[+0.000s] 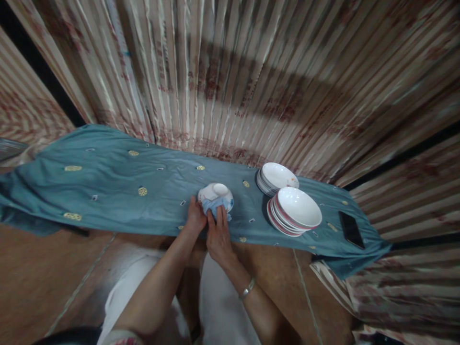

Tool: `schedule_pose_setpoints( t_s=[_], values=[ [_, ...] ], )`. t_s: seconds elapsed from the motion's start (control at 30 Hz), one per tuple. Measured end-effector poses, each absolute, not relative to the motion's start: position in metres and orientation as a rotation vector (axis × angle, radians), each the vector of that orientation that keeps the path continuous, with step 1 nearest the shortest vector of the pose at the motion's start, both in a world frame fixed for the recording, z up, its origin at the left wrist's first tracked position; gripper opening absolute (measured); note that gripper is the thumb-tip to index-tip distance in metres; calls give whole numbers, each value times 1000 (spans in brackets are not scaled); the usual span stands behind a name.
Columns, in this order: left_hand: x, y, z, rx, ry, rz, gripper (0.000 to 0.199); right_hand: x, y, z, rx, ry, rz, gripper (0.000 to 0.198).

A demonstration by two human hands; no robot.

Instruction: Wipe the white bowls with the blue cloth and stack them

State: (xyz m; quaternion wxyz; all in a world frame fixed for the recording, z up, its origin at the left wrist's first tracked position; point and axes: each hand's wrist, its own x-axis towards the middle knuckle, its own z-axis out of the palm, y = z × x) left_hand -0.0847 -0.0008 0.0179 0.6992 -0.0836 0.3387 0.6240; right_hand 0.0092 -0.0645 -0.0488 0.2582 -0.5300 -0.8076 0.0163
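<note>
A white bowl [206, 192] lies upside down near the front edge of the cloth-covered table, its round foot facing up. My left hand [196, 214] grips the bowl's rim at the left, thumb along the side; the fingers underneath are partly hidden. With my right hand [217, 235] I press a crumpled light-blue cloth [214, 204] against the near side of the bowl. The fingers of that hand lie over the cloth, which covers part of the bowl's outside.
Right of my hands stands a stack of red-rimmed white bowls [298, 208]. Behind it is a second stack of white dishes [276, 176]. A black phone [351, 229] lies at the table's right end. Patterned curtains [230, 86] hang behind the teal tablecloth [108, 191].
</note>
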Motion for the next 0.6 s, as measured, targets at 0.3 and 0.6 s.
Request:
schedule_pose_setpoints(
  t_s=[0.3,0.6],
  values=[
    [-83,-3,27,-229,830,1381,53,12,-43,-14,-1307,-2390,166,48],
    [-81,-3,28,-293,685,1386,56,4,-9,22,-1182,-2576,134,32]
  ],
)
